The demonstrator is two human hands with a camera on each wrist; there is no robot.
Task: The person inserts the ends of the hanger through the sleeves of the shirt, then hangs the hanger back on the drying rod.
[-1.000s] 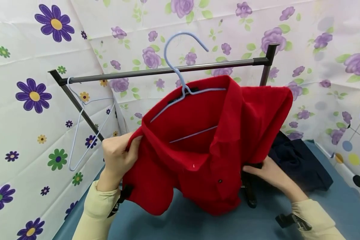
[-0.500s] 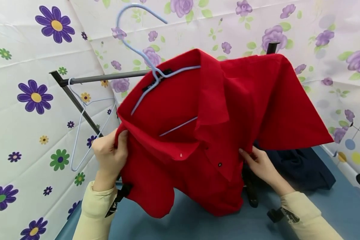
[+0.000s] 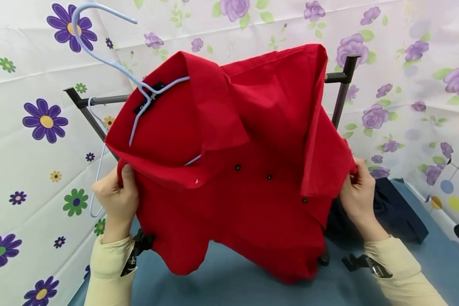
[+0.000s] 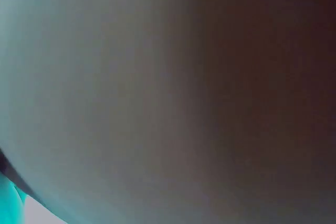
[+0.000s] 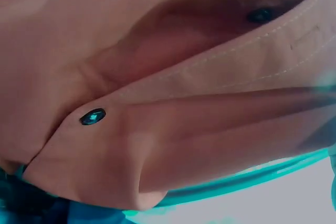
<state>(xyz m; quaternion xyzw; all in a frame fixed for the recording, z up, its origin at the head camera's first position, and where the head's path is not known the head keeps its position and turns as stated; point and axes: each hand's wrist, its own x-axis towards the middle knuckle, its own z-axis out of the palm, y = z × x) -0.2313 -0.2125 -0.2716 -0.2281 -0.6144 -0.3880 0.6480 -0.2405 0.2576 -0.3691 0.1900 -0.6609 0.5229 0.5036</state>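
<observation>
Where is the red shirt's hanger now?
In the head view, the hanger is partly inside the red shirt, its hook sticking out at upper left, above the left hand.

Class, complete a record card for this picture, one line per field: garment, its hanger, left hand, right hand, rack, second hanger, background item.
Garment: red shirt with dark buttons
Its hanger: light blue hanger, partly inside the shirt, hook off the rail
Left hand: grips the shirt
Right hand: grips the shirt's opposite side
Rack: dark rack, partly hidden behind the shirt
Second hanger: pale hanger hanging at the rack's left end
Background item: dark fabric
</observation>
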